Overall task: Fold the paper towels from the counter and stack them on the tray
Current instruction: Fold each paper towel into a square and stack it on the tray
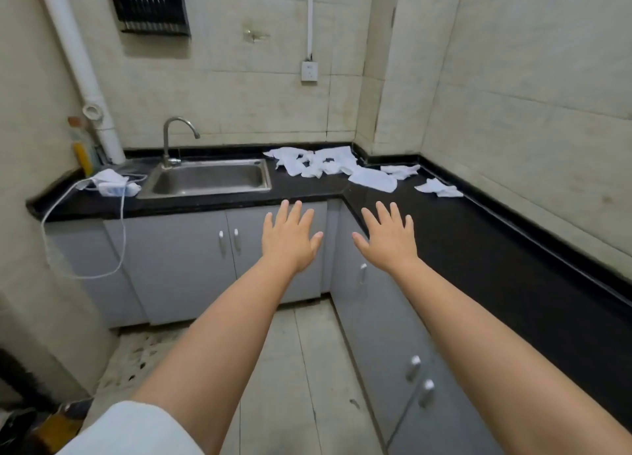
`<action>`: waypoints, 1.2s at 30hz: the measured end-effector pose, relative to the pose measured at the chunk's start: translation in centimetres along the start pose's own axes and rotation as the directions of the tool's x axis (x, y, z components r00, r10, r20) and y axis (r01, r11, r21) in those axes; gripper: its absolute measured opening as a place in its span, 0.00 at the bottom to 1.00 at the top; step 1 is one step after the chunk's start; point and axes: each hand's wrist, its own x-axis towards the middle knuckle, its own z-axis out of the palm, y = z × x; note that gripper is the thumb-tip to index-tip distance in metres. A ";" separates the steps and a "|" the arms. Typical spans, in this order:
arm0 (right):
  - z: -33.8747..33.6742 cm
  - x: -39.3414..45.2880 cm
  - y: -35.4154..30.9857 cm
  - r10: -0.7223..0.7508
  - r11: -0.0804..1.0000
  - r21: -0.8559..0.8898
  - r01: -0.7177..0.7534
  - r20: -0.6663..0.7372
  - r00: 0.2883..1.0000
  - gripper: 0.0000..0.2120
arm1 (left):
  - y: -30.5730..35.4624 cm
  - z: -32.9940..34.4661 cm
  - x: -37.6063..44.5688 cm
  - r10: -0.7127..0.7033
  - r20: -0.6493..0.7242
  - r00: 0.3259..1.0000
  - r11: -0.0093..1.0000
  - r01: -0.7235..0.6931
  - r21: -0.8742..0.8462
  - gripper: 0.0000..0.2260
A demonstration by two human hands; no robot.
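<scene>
Two hands reach forward, left hand (290,240) and right hand (387,239), fingers spread flat, holding nothing. Crumpled paper towels (321,162) lie heaped on the black counter (478,236) in the far corner, right of the sink (208,179). Possibly more white cloth or paper (111,183) sits left of the sink.

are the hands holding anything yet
Nothing is held: the left hand and right hand are open, short of the paper towels.

Tiled walls (239,88), grey cabinets (178,259), steel sink (208,177).
</scene>
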 end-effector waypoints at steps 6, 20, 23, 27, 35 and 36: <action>1.7 18.0 -0.9 0.033 0.999 0.027 -0.032 -0.015 0.999 0.27 | -5.5 0.2 17.8 0.010 -0.040 0.999 1.000 -0.010 0.010 0.24; 10.3 46.6 13.1 0.264 0.963 0.054 -0.264 0.006 0.964 0.27 | -3.0 8.9 52.3 0.218 0.116 0.969 0.976 -0.220 0.000 0.24; 13.3 51.6 16.9 0.315 0.947 0.043 -0.318 0.053 0.947 0.28 | -1.0 11.6 58.9 0.259 0.137 0.956 0.965 -0.261 -0.010 0.24; 17.6 56.4 20.2 0.381 0.919 0.037 -0.392 0.169 0.909 0.27 | 0.7 16.3 66.3 0.322 0.234 0.917 0.942 -0.334 0.012 0.24; 24.7 63.7 24.4 0.496 0.850 0.017 -0.527 0.311 0.811 0.22 | 3.7 26.3 77.6 0.472 0.378 0.797 0.871 -0.488 -0.058 0.22; 25.4 64.5 24.5 0.518 0.833 0.023 -0.553 0.319 0.794 0.21 | 3.8 27.6 78.8 0.504 0.378 0.776 0.851 -0.521 -0.066 0.21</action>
